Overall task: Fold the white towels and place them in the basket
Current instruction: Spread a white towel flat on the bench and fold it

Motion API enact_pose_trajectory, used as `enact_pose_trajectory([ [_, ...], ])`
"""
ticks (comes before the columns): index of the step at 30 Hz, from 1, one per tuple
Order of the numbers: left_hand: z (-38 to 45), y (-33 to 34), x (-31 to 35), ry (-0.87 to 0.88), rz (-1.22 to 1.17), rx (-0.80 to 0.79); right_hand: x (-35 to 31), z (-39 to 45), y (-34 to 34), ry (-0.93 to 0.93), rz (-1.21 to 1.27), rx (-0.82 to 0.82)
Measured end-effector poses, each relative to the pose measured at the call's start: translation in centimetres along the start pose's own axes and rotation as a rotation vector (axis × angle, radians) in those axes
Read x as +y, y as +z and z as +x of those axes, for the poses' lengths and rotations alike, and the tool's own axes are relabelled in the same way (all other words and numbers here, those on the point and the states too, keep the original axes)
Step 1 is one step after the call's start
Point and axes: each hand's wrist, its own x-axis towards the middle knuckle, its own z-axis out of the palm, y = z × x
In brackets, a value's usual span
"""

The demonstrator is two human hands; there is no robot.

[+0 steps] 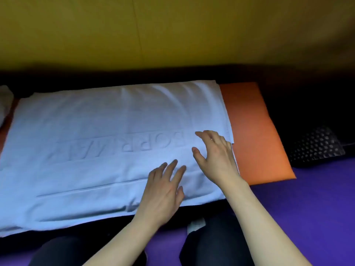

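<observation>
Both hands flat on white towel (pixel 107 143): left hand (pixel 163 191) & right hand (pixel 215 156) fingers spread, apparently gripping nothing.

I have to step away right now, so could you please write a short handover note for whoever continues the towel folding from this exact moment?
Left hand: open, fingers spread flat on the white towel near its front edge.
Right hand: open, fingers relaxed, over the towel's right end; gripping nothing.
The towel lies spread on the orange mat, at least one fold already made, since layered edges show at the right.
A second pale cloth shows at the far left edge; what it is cannot be told.
The dark perforated object at right may be the basket.
Left: finish folding, then place the towel in the basket.
</observation>
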Motion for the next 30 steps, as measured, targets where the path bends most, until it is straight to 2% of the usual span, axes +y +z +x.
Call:
enact_pose_trajectory([
  [4,-0.6,2.3,1.7,0.137,0.108,-0.116,0.8,-2.0,-0.6,0.02,-0.015,-0.007],
  [6,-1.3,2.9,2.4,0.138,0.152,-0.187,1.7,-3.6,-1.4,0.054,-0.028,-0.017],
  [11,-1.9,4.3,2.4,0.2,0.238,-0.246,4.3,-4.9,-3.2,0.151,-0.037,-0.033],
  [16,-0.1,5.3,3.0,0.21,0.286,-0.228,6.5,-3.2,-2.8,0.261,0.042,-0.077],
  [21,2.0,6.4,4.3,0.216,0.356,-0.196,8.2,-1.7,-2.8,0.363,0.174,-0.027],
  [24,2.4,7.2,4.7,0.223,0.347,-0.143,9.8,-1.7,-3.0,0.4,0.159,-0.007],
  [30,2.8,8.0,6.7,0.451,0.288,-0.114,11.9,-1.9,-2.4,0.48,0.127,-0.064],
])
